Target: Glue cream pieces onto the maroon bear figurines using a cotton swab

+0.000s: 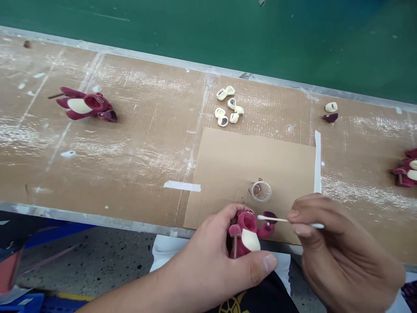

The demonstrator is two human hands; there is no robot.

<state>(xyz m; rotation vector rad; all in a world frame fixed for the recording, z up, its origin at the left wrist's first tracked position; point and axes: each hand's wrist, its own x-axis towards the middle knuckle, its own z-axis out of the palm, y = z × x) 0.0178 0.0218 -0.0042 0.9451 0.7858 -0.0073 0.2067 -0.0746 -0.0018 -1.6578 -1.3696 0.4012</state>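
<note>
Cardboard-covered bench [153, 108]: hand and part positions

The bench is bordered at its far side by a green surface [208, 39]. A cardboard sheet [228, 161] is flanked by strips of white tape [182, 186]. A red figurine [250, 240] is held at the sheet's near edge by the left hand [224, 256], its body gripped between thumb and fingers. A cotton swab [276, 219] is pinched between thumb and forefinger of the right hand [345, 248]; its white tip is positioned just beside the figurine's open mouth. A clear cup [260, 191] is placed beyond the figurine. Cream-coloured parts [239, 110] are grouped farther back.
</note>
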